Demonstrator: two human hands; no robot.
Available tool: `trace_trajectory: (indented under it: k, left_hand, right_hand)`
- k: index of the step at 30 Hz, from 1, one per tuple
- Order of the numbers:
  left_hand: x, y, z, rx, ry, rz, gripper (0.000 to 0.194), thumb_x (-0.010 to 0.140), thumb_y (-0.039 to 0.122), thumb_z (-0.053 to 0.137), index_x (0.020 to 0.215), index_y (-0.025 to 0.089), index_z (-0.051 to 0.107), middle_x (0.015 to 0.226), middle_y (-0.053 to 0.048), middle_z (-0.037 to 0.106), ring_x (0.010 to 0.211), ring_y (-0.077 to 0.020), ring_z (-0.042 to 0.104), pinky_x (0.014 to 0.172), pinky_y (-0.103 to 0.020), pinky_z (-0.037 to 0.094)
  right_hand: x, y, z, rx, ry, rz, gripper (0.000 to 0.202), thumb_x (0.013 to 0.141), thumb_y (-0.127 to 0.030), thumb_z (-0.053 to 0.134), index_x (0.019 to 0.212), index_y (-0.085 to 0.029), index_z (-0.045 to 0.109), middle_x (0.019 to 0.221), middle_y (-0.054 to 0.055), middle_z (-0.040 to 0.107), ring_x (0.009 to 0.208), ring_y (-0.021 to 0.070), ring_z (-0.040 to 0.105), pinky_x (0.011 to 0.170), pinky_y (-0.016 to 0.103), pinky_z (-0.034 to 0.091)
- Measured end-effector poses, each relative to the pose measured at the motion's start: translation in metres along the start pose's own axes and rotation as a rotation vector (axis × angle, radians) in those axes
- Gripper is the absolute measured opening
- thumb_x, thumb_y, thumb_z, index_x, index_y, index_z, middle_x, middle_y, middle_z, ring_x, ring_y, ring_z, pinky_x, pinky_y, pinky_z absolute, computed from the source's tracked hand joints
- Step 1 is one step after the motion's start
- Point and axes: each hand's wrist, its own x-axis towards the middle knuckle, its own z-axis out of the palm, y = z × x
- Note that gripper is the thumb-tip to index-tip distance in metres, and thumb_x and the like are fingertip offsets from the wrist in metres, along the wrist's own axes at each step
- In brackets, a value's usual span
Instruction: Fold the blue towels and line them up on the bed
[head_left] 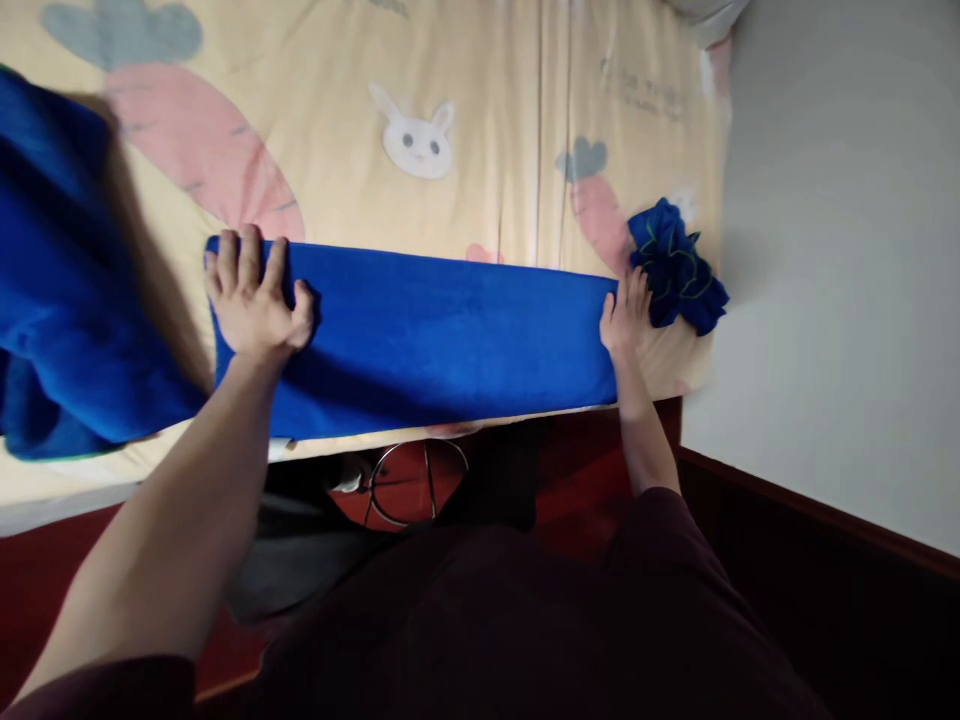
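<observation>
A blue towel (pixel 450 330), folded into a long strip, lies along the near edge of the bed. On its left end my left hand (pixel 259 300) rests flat, palm down with fingers spread. My right hand (pixel 628 312) lies at the strip's right end with its fingers stretched out, close to a crumpled blue cloth (pixel 675 265) with green edging. The fingertips of that hand come up to the crumpled cloth; whether they touch it I cannot tell.
A larger heap of blue cloth (pixel 67 300) lies at the left. Under everything is a cream bed sheet (pixel 495 120) printed with carrots and a rabbit. A pale wall (pixel 840 250) stands at the right. Below the bed edge, a round metal frame (pixel 420 485) shows above the red floor (pixel 577 480).
</observation>
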Motion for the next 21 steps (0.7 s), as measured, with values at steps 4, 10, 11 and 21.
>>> trace_trajectory:
  k: [4,10,11,21]
  left_hand:
    - [0.002,-0.007,0.001,0.029,-0.087,-0.021,0.068,0.097,0.04,0.054,0.158,0.012,0.041,0.172,-0.012,0.026,0.16,-0.0317,0.016,0.129,-0.06,0.008]
    - [0.009,-0.005,-0.003,0.044,-0.178,-0.041,0.069,0.101,0.035,0.054,0.16,0.006,0.034,0.174,-0.014,0.017,0.161,-0.0293,0.005,0.129,-0.059,-0.001]
    - [0.003,-0.003,-0.007,0.04,-0.19,-0.039,0.068,0.102,0.035,0.052,0.16,0.006,0.034,0.175,-0.014,0.015,0.162,-0.0289,0.002,0.129,-0.058,-0.001]
    - [-0.14,-0.023,-0.055,-0.023,-0.235,-0.128,0.07,0.105,0.05,0.04,0.162,0.01,0.03,0.176,-0.012,0.012,0.163,-0.0276,0.002,0.132,-0.054,0.004]
  right_hand:
    - [0.001,-0.031,0.008,0.019,-0.09,-0.067,0.061,0.111,-0.035,0.021,0.166,-0.01,0.023,0.175,0.018,0.012,0.163,0.0241,0.011,0.13,0.056,0.011]
    - [0.002,-0.04,0.001,-0.092,-0.127,0.037,0.07,0.11,-0.034,-0.004,0.162,0.009,0.012,0.171,0.03,-0.004,0.163,0.0219,0.001,0.128,0.051,0.008]
    - [-0.008,-0.04,-0.001,-0.082,-0.118,0.004,0.068,0.111,-0.035,0.0,0.162,0.008,0.012,0.171,0.029,-0.005,0.163,0.023,-0.001,0.128,0.052,0.008]
    - [-0.135,0.0,0.026,0.102,-0.067,-0.04,0.064,0.108,-0.033,0.024,0.167,-0.01,0.021,0.174,0.017,0.019,0.163,0.0274,0.011,0.129,0.058,0.015]
